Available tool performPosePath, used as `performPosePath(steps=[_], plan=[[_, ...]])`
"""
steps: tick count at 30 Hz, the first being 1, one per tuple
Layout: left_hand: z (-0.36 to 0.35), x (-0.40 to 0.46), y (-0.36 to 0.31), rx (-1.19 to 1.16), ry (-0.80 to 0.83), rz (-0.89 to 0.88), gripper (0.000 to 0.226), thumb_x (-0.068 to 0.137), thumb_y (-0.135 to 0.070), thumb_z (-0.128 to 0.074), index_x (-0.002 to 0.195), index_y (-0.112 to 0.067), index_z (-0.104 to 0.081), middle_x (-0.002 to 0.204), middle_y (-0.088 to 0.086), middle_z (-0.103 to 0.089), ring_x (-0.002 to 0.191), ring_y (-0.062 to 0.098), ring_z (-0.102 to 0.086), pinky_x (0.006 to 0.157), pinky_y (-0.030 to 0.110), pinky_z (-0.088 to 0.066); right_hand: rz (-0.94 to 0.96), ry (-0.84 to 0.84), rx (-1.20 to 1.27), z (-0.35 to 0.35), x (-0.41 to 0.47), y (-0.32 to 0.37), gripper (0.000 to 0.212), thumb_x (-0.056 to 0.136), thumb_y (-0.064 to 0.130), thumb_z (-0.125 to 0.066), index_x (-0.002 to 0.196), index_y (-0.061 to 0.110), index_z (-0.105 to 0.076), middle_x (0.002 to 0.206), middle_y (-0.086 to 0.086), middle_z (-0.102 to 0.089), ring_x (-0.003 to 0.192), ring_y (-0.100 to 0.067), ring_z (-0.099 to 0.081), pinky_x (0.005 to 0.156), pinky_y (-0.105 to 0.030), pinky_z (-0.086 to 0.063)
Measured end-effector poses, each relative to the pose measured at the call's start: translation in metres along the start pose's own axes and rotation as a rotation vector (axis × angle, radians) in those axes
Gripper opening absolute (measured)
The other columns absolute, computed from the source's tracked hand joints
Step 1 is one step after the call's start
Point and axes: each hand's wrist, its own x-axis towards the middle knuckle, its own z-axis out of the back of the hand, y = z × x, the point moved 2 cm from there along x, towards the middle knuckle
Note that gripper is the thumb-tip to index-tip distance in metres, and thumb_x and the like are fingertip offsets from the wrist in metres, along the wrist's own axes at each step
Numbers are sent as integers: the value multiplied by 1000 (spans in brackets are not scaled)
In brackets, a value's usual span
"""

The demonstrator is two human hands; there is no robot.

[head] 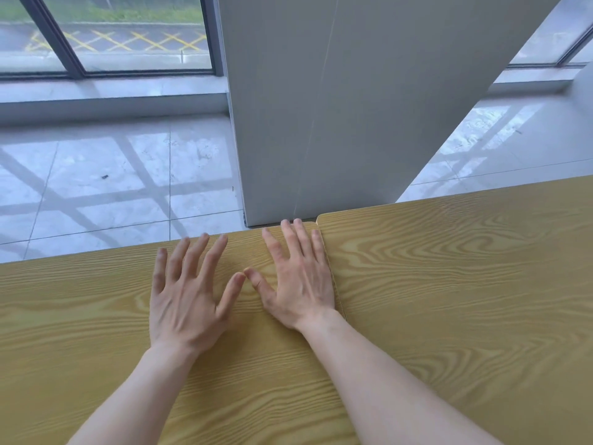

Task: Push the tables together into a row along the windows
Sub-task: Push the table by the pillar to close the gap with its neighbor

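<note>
Two yellow wood-grain tables fill the lower half of the view. The left table (80, 316) and the right table (465, 284) meet side by side along a thin seam that runs from the far edge towards me. The right table's far edge sits slightly further out than the left one's. My left hand (189, 293) lies flat on the left table with fingers spread. My right hand (298, 277) also rests flat on the left table, its outer edge right along the seam. Neither hand holds anything.
A wide grey pillar (337, 107) rises just beyond the tables' far edges, above the seam. Dark-framed windows (106, 36) run along the far wall on the left, with more at the right (552, 46). Glossy pale floor tiles (112, 181) lie between tables and windows.
</note>
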Motion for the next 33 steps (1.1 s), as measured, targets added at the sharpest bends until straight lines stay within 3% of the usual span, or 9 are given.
performPosePath(steps=[9, 23, 27, 33], plan=[[41, -108, -14, -30, 0, 3, 74, 96, -72, -22, 159, -36, -32, 165, 0, -38, 157, 25, -22, 129, 49, -5, -72, 12, -1, 30, -120, 17, 83, 98, 80, -12, 166, 32, -16, 175, -10, -10, 161, -26, 6, 130, -49, 4], [26, -395, -12, -79, 56, -39, 73, 96, -71, -26, 158, -34, -37, 164, 0, -39, 157, 26, -24, 129, 52, -9, -158, 31, -17, 9, -402, 84, 83, 97, 82, -11, 165, 35, -16, 175, -9, -10, 161, -24, 6, 130, -50, 2], [7, -432, -25, -78, 73, -42, 73, 96, -70, -27, 157, -33, -38, 165, 0, -38, 157, 27, -23, 129, 52, -7, -167, 10, -3, -5, -444, 72, 84, 97, 82, -17, 164, 33, -25, 174, -10, -15, 162, -25, 3, 130, -48, 1], [-22, -444, -40, -18, 49, -22, 75, 96, -72, -24, 159, -33, -34, 168, -2, -30, 159, 25, -13, 129, 51, -6, -115, -40, -55, -19, -461, 42, 76, 100, 77, -25, 164, 36, -23, 175, -6, -13, 162, -26, 1, 129, -51, -7]])
